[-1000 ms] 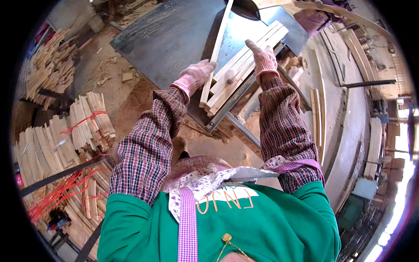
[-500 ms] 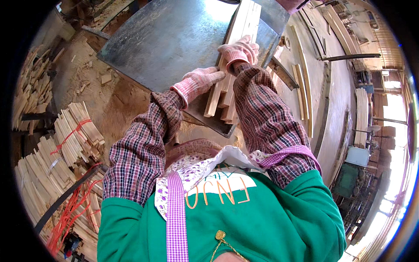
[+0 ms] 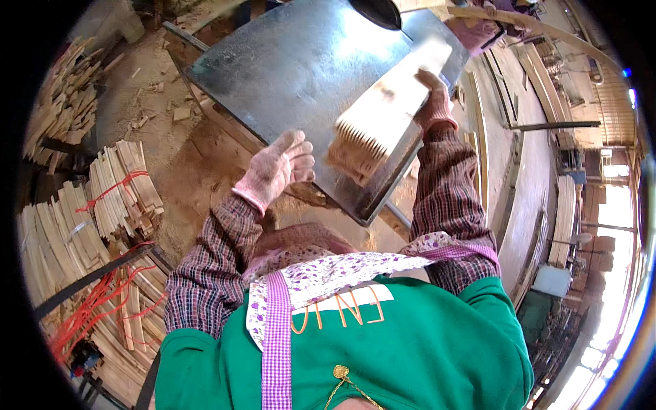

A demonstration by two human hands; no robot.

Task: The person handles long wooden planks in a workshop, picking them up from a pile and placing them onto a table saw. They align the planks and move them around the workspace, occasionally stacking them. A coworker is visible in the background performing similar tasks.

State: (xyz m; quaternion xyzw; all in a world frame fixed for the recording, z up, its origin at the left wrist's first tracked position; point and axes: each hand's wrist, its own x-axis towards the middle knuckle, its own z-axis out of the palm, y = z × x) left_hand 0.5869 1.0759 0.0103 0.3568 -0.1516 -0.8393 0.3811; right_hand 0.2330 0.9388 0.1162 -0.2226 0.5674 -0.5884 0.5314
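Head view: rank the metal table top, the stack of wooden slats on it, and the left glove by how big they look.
1. Metal table top, largest by far.
2. Stack of wooden slats, held by the right hand.
3. Left glove, smallest, though it sits nearer the camera than the stack, so that gap is unsure.

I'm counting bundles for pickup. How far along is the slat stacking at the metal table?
Done: tied bundles lie on the ground at left. In hand: right hand steadies a slat stack on the metal table; left hand hovers open. Left: this stack shows no tie.
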